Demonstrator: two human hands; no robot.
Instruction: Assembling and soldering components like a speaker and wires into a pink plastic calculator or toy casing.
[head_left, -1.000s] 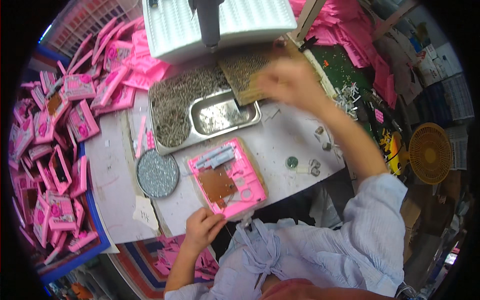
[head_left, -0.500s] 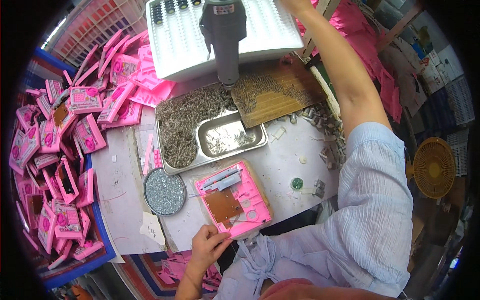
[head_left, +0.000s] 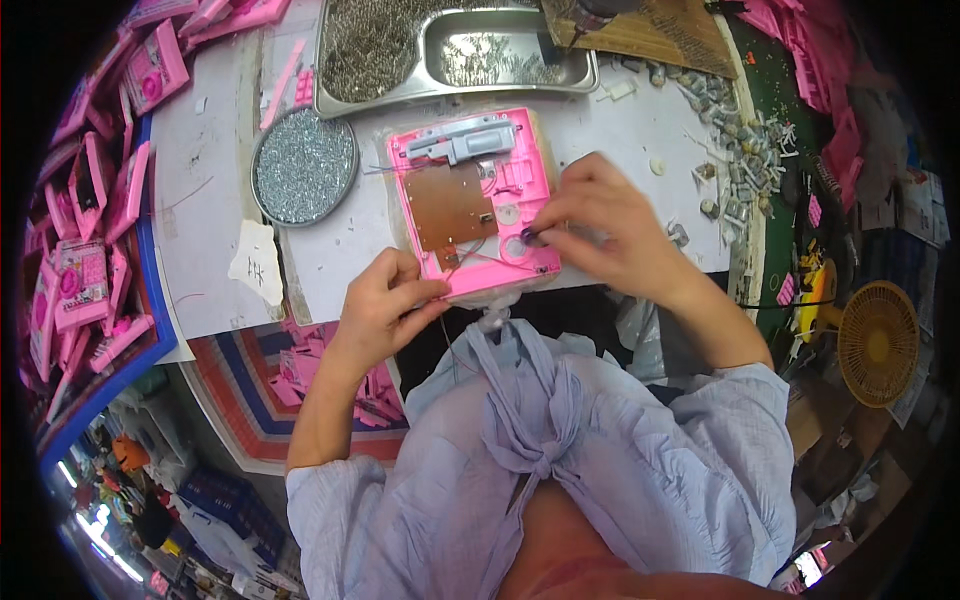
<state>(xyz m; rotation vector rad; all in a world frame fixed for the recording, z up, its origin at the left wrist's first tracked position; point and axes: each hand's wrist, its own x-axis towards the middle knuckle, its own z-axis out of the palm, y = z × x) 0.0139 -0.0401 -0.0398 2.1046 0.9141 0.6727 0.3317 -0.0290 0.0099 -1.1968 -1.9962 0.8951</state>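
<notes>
Holding a case [head_left: 480, 280] by its near-left corner in left fingers [head_left: 422, 291], a dark piece [head_left: 528, 236] at its right side in right fingers [head_left: 572, 207]. Likely light, stiff; best gripped by rim, sparing fragile wires [head_left: 490, 262]. On the desk [head_left: 625, 135], before a tray [head_left: 430, 97].

Pink casing [head_left: 532, 160] with brown board [head_left: 447, 203], pale blue shirt [head_left: 420, 490], yellow fan [head_left: 878, 345], red-and-blue striped sheet [head_left: 242, 400]

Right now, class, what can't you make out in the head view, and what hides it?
In the head view:
Small dark piece: mostly covered by the right hand's grip.
Pink casing: underside turned away.
Metal tray: far side cut off by the top edge.
Silvery bits in the round dish: too small to count.
</notes>
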